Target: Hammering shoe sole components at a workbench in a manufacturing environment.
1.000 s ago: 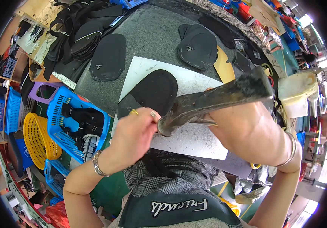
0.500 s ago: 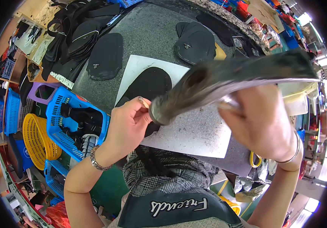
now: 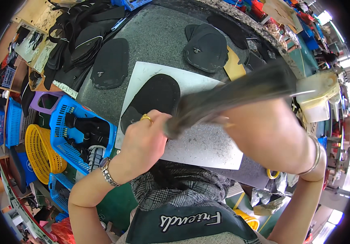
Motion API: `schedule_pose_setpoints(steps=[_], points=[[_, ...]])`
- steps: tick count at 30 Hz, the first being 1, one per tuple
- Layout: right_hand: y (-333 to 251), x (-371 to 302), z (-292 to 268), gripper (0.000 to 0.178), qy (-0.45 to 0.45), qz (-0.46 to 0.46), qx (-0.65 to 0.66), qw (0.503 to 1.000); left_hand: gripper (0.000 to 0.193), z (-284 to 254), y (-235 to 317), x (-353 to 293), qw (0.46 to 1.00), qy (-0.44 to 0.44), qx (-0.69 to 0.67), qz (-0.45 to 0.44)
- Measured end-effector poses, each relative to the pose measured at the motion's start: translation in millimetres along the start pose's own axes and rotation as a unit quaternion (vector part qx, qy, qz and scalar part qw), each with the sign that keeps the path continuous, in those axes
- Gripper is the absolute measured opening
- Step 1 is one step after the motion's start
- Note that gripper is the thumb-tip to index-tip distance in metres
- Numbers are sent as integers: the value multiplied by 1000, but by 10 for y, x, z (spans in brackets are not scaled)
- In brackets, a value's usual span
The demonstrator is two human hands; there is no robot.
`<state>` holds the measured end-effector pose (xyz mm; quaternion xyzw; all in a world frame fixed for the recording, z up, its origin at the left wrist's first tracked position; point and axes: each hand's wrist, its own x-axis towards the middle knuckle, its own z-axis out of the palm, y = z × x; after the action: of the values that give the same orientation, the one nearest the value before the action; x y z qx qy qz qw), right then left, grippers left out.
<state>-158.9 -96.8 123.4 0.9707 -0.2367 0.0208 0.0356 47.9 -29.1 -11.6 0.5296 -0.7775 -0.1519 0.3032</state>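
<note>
My right hand [image 3: 264, 134] is closed round a hammer [image 3: 236, 95], whose dark metal head is smeared by motion. One end of that head hangs over the fingertips of my left hand [image 3: 146, 136]. The left fingers are curled and pressed together at the lower right edge of a black rounded panel [image 3: 158, 93]; whatever they grip is hidden behind the hand and the hammer. Under the panel lies a white board [image 3: 211, 152], scuffed and speckled with dark bits.
More dark panels [image 3: 110, 63] lie on the grey worktop [image 3: 150, 32], with a stack [image 3: 207, 46] farther right. Black straps and pieces [image 3: 89, 40] heap up at the far left. A blue basket [image 3: 67, 138] and yellow basket [image 3: 41, 152] stand left; a whitish tub [image 3: 317, 97] is at right.
The hammer and my right hand have shifted slightly left and down. My left hand has rolled over, so its back and a gold ring now show.
</note>
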Motion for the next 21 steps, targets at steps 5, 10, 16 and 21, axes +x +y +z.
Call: schedule_pose_setpoints(steps=[5,10,16,21], points=[[70,2,26,28,83,100,186,974,15,82,-158,83,912,65,-349,-206],[28,33,-15,26,72,127,133,980,15,66,-57,64,987,48,-139,-65],[72,21,32,26,-6,86,124,988,23,51,-95,87,997,54,-45,21],[61,6,87,31,58,62,119,989,24,37,-30,102,996,55,-57,48]])
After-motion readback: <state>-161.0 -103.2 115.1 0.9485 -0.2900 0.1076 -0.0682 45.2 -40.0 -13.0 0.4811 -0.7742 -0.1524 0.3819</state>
